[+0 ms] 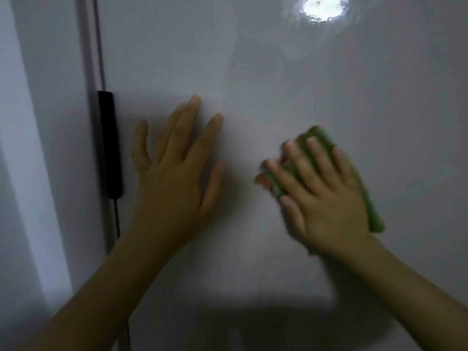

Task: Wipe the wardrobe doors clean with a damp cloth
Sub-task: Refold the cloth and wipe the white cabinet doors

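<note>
Your left hand (172, 171) lies flat on the wardrobe door (278, 84), fingers (195, 107) spread and holding nothing; your right hand (321, 198) presses the green cloth (374, 214) with straight fingers.

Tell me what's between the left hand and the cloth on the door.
Nothing: in the head view only bare door separates the left hand from the green cloth under the right hand.
</note>
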Motion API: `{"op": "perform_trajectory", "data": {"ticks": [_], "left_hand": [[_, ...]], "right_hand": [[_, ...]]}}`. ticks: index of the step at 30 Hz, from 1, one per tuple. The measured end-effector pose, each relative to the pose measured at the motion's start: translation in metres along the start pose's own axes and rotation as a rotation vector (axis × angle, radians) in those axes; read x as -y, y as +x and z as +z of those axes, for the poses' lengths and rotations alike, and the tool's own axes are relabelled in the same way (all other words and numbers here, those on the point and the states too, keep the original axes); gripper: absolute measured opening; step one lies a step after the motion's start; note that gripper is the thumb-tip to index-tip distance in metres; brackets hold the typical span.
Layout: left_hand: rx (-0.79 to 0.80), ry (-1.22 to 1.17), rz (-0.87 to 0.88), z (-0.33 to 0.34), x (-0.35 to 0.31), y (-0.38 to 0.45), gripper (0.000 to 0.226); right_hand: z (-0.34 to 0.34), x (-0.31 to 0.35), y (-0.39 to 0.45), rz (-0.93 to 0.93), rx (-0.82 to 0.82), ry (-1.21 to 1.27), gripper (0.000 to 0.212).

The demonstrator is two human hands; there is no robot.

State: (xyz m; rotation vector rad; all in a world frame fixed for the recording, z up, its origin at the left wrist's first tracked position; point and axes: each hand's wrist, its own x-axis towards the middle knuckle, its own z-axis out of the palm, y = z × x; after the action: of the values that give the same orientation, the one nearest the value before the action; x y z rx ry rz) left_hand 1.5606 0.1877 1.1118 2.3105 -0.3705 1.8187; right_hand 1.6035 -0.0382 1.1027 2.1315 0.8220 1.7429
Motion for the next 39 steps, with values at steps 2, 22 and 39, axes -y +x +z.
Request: {"op": "perform_trajectory", "data": {"ticks": [2,22,39], "left_hand": [[-0.006,0.013,-0.022,-0.005,0.013,-0.006,0.052],[-0.097,0.187,-0.017,0.006,0.109,-0.071,0.056],[-0.154,0.129,-0.040,0.012,0.121,-0.101,0.048]], "right_hand": [[-0.003,-0.010,0.019,0.162,-0.035,-0.036,0.052],[0.018,0.121,0.097,0.310,-0.049,0.060,0.054],[0.036,0.175,0.066,-0.137,0.092,0.089,0.059]]}}
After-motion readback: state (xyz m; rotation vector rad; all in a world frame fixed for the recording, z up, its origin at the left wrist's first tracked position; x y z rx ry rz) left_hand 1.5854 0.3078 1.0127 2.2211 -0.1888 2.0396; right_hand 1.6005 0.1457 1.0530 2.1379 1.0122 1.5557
